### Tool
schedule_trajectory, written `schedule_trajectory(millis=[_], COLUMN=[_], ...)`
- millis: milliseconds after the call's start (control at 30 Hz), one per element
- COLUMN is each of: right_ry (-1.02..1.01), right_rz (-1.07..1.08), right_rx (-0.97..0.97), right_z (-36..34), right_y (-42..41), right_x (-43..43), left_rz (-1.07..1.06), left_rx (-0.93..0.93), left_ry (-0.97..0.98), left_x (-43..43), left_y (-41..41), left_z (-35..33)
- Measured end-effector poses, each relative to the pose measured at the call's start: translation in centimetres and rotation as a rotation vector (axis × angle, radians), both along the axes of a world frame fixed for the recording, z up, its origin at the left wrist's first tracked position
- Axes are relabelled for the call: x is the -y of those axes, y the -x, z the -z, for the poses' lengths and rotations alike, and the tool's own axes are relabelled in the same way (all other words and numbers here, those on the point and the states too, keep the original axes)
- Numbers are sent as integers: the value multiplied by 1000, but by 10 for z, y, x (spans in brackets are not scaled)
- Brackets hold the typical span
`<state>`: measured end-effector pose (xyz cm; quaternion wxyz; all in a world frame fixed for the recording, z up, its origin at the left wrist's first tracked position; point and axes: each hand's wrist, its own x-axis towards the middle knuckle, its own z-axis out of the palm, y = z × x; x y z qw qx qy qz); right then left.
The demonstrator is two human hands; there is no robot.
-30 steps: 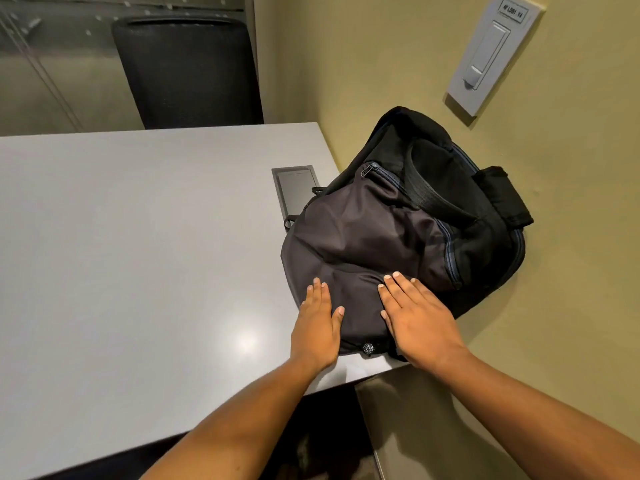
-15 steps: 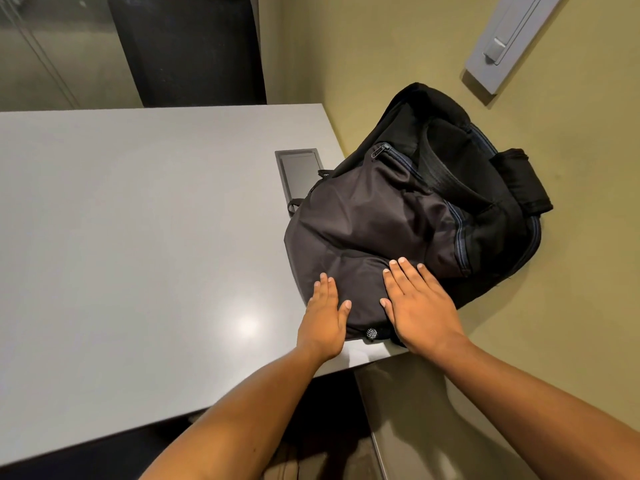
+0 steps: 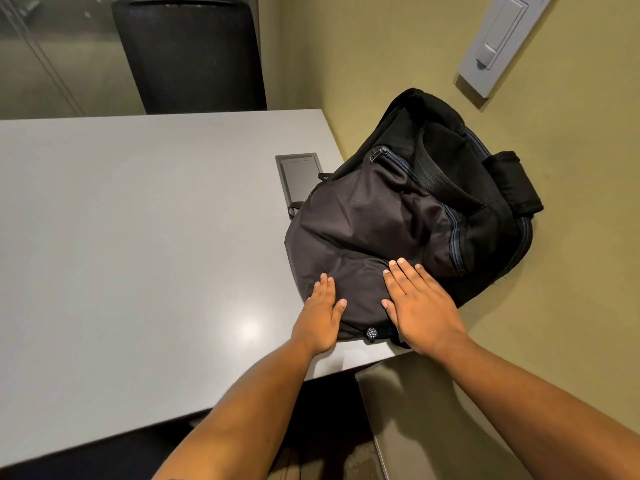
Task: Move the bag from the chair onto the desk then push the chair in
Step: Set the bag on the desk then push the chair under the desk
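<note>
Bag (image 3: pixel 398 216) on desk (image 3: pixel 138 237), far side against wall, unshifted over last second. Left hand (image 3: pixel 320 315) and right hand (image 3: pixel 419 306) still flat, open, gripping nothing. Placement apparently complete; chair push outstanding.

Bright, sharp — glare on desk (image 3: pixel 249 329), edges warped.

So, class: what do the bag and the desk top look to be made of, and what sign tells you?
Bag: probably a woven synthetic such as nylon, matte with a faint sheen; it creases softly and has zips.
Desk: smooth, hard, pale grey top, likely laminate; a lamp's glare spot reflects in it. The core is not visible.
</note>
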<state>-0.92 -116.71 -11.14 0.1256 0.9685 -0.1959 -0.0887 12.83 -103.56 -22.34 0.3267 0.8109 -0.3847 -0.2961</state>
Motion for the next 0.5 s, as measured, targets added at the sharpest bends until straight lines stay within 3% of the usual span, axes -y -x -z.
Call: schedule_trajectory(millis=[500], right_ry=[-57], right_rz=[15], right_rx=[30], right_z=[5], right_y=[7], right_x=[-4], left_rz=[-51], left_rx=[-40], left_ry=[-34], left_x=[-5], left_y=[4], left_z=[-12])
